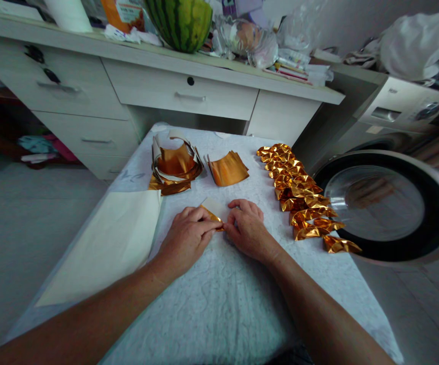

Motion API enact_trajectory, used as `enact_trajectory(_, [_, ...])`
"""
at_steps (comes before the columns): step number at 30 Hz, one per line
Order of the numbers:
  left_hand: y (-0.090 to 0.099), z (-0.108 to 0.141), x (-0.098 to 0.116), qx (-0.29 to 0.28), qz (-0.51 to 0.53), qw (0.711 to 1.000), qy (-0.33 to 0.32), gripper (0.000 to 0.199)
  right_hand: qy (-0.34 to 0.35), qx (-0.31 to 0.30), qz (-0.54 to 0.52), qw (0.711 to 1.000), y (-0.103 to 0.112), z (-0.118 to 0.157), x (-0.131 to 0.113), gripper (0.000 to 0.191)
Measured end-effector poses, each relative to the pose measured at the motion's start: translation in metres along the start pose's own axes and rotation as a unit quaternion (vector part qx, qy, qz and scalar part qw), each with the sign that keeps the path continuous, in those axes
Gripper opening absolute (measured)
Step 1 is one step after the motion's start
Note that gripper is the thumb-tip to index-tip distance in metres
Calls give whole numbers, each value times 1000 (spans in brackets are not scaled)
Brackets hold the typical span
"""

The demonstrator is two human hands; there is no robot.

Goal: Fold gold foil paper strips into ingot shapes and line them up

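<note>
In the head view, the left hand [187, 233] pressed and pinched a small folded sheet [213, 209], white on its upper face with a gold strip along its near edge, its thumb and fingers closed upon it. The right hand [247, 225] met the sheet's right end with thumb and bent fingertips; whether its grip was closed on the paper or merely touching could not be told. The sheet lay near the middle of the cloth-covered bench [219, 299], between both hands. Beyond it sat a curled bundle [175, 161], outer sheets bent up like a wall around the gold sheets within, and just to its right a smaller gold stack [229, 168], its sides curving upward. A broad pale sheet [105, 243] lay beside the left forearm, while folded gold pieces [293, 190] stood in overlapping rows along the right side. Behind, the cabinet [154, 83] had its drawers shut, their contents hidden; on its top stood a watermelon [181, 23], an orange packet [118, 15] and a clear plastic bag [238, 38] with something round and brownish inside, too unclear to name. At right, the washing machine's round door [375, 203] hung open; its drum's contents could not be seen.
</note>
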State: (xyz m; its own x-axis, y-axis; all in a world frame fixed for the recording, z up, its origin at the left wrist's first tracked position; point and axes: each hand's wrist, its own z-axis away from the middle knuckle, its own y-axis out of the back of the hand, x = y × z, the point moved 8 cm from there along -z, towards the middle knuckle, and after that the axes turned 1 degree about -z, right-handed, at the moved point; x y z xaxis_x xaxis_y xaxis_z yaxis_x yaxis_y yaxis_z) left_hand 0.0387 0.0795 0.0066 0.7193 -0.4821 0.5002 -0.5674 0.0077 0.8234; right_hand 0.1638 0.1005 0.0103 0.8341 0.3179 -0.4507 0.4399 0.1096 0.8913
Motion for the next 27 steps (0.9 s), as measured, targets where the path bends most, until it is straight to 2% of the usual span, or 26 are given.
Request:
enact_trajectory(6, [0,-1,-1,0,0,1000,1,27,4,23,7,1000,2,3,-1,11])
enact_trajectory(13, [0,-2,-1,-3,-2,1000,3,27,-18,25,27,999,3,3,0,36])
enact_trajectory(19, [-1,-1,-1,-5,-9,1000,2,27,-15,7,34,999,1,3,5,50])
enact_trajectory(27, [0,0,-1,1,-6,1000,0,27,-25,-39,49,998,8,4,18,67])
